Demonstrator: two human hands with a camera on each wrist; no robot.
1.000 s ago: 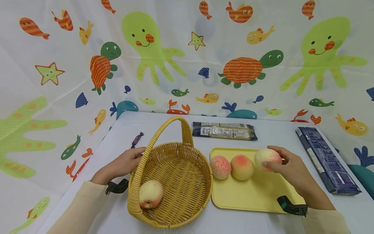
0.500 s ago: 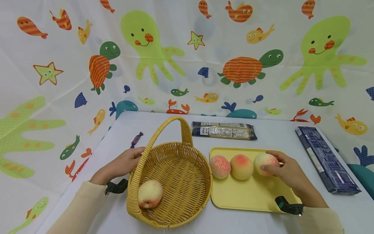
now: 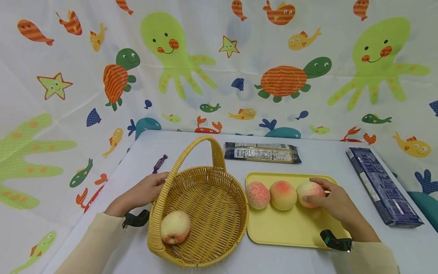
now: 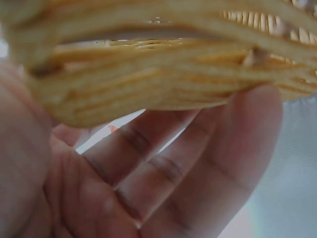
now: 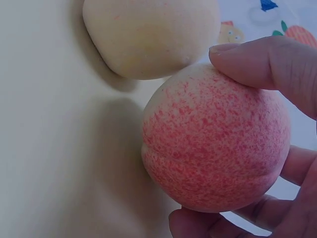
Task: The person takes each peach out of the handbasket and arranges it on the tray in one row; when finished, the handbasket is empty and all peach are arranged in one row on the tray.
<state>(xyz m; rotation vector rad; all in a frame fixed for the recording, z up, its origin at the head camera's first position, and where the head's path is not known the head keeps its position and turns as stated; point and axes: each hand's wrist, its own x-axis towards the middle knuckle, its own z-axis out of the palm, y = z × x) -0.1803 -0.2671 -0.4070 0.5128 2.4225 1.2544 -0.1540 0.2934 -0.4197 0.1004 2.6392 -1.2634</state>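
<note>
At the yellow tray's [image 3: 273, 228] right side, my right hand [image 3: 333, 199] grips a pale peach with a pink blush [image 3: 309, 193], thumb on one side and fingers on the other. The right wrist view shows this speckled peach [image 5: 218, 141] close up, beside another peach [image 5: 151, 37]. A yellow-orange peach [image 3: 283, 195] and a pink speckled peach [image 3: 258, 195] sit to its left on the tray. My left hand [image 3: 145, 190] holds the wicker basket [image 3: 212, 220] at its left side; the left wrist view shows fingers [image 4: 213, 168] curled against the weave. One pale peach [image 3: 176, 227] lies inside the basket.
A long dark packet [image 3: 262, 153] lies behind the tray. On the right is a blue-purple box [image 3: 383, 186]. A small purple wrapped candy [image 3: 160, 164] lies beyond my left hand. The basket's tall handle [image 3: 184, 160] arches up, and a patterned curtain [image 3: 219, 76] stands behind the table.
My right hand has lowered the pale peach onto the tray and moved slightly left, beside the yellow-orange peach. The left hand and basket have stayed almost still.
</note>
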